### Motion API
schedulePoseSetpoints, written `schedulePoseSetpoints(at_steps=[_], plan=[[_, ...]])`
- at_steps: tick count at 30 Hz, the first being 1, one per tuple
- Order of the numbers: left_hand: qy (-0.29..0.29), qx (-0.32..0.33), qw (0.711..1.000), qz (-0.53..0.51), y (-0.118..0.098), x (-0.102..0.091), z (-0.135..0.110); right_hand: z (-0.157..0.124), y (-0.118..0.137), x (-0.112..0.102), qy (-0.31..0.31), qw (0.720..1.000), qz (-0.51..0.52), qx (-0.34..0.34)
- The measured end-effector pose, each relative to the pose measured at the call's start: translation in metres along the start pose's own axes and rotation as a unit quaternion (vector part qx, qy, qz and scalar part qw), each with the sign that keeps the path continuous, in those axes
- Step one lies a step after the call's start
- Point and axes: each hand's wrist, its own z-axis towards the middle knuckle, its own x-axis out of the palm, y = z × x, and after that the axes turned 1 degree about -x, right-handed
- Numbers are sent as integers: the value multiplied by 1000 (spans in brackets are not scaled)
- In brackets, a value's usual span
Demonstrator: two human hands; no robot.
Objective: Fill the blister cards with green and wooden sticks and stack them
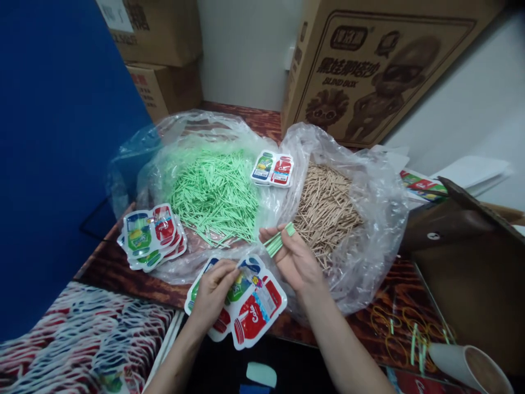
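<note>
My left hand is closed on a bottle-shaped printed packet, red, green and blue, held over the table's near edge. My right hand pinches a small bundle of green sticks just above that packet. Behind lies a heap of green sticks in an open clear plastic bag. To its right is a heap of tan wooden sticks in a second clear bag. A stack of the same packets lies at the left, and one more packet rests between the two heaps.
Cardboard boxes stand at the back: a big printed one and two smaller ones. A blue panel fills the left. A brown box flap, loose rubber bands and a paper cup are at the right.
</note>
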Motion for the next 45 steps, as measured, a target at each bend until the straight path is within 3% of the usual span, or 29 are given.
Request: schedulePoseSetpoints(at_steps=[8,12,16,19,24,27,32,34,38,40,45], plan=[[-39,-44,997,-51,5,8,3,-4,-5,21,37,997,-42,51],[-59,-22,996,-69,6,13,5,-14,-1,20,87,986,-119,80],[-93,-10,991,-93,8,15,7,-21,17,18,166,940,-285,90],[-120,-23,987,-106,11,17,9,-24,26,18,136,905,-403,-1],[-113,-40,985,-126,10,24,7,-29,18,16,133,814,-554,-110],[-67,-59,988,-125,5,21,5,-32,12,12,125,808,-558,-140],[169,-113,979,-31,-3,1,2,-47,9,14,166,804,-542,-179],[214,-112,970,2,-5,-6,3,-56,4,14,164,804,-542,-180],[149,-69,986,36,-7,-11,4,-66,-7,4,69,794,-577,-179],[126,-44,990,56,-10,-11,3,-68,-10,-4,58,775,-601,-184],[156,-35,984,73,-15,-4,-4,-69,-7,-18,39,736,-633,-236]])
